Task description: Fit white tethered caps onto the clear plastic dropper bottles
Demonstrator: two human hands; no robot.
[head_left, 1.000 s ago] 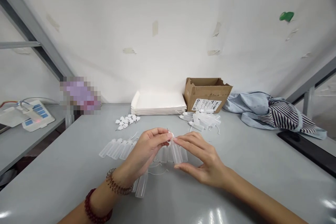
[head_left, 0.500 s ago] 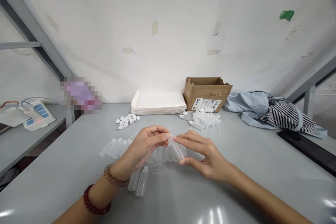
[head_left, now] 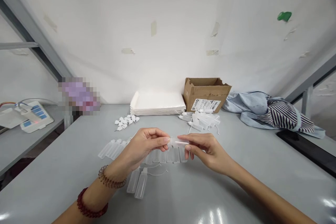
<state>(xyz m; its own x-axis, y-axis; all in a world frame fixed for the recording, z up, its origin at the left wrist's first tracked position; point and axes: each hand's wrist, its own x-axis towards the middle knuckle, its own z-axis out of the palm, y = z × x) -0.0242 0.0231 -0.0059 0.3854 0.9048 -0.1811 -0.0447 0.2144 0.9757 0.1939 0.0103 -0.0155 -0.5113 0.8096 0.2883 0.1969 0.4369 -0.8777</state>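
My left hand (head_left: 143,147) and my right hand (head_left: 207,148) meet above the grey table (head_left: 236,182), both pinching one small clear plastic bottle (head_left: 178,142) held level between them. The left fingertips grip its cap end, the right fingers wrap its body. Under my hands lies a row of several clear bottles (head_left: 164,155). Two more bottles (head_left: 138,183) lie near my left wrist, and another row (head_left: 112,148) lies to the left.
A heap of small white caps (head_left: 126,121) and a pile of clear bottles (head_left: 203,119) lie farther back. Behind them sit a stack of white trays (head_left: 157,104), an open cardboard box (head_left: 206,94) and crumpled clothing (head_left: 273,113). A device with blue buttons (head_left: 31,116) sits left.
My right hand has gone from spread fingers to a grip round the bottle, which has turned from tilted to level. My left hand stays pinched on its cap end.
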